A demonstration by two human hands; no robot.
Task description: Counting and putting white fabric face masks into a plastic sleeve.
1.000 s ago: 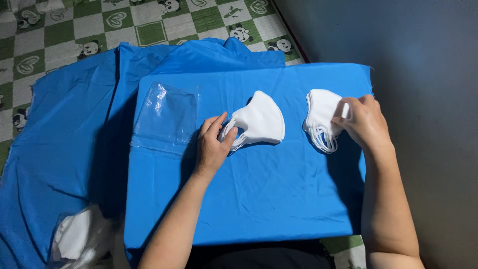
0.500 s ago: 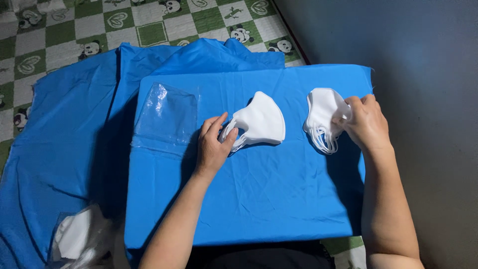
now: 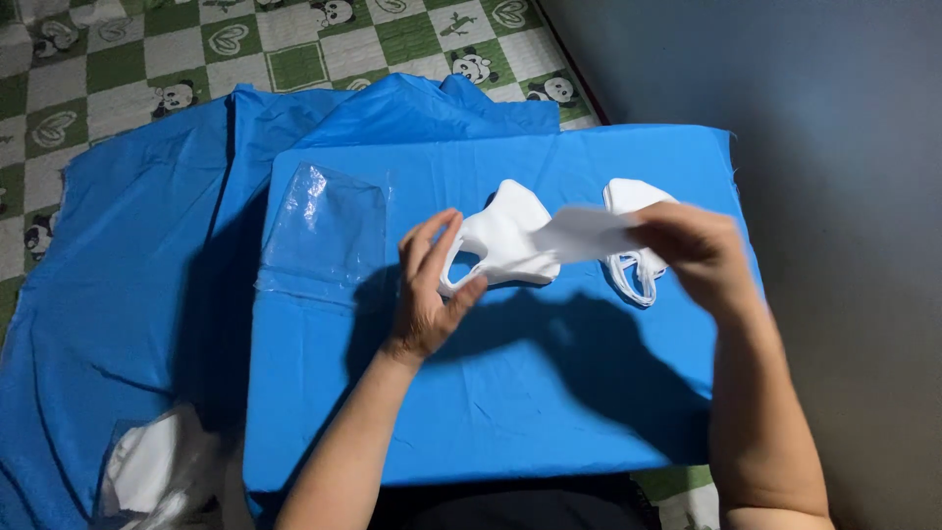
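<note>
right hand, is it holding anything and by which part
The right hand pinches a white face mask by its right end, lifted and blurred. The left hand touches the ear loop of another mask lying on the blue cloth.

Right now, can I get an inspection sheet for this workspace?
Surface: blue cloth-covered board, wrinkled.
Job's things: white mask lying flat; a second mask, blurred, lifted over it; more masks underneath at right.
Clutter: clear plastic bag; bagged white items at lower left.
Grips: left hand open beside the flat mask; right hand pinching the lifted mask.
Cables: nothing seen.
Surroundings: green checked floor mat; grey wall.
</note>
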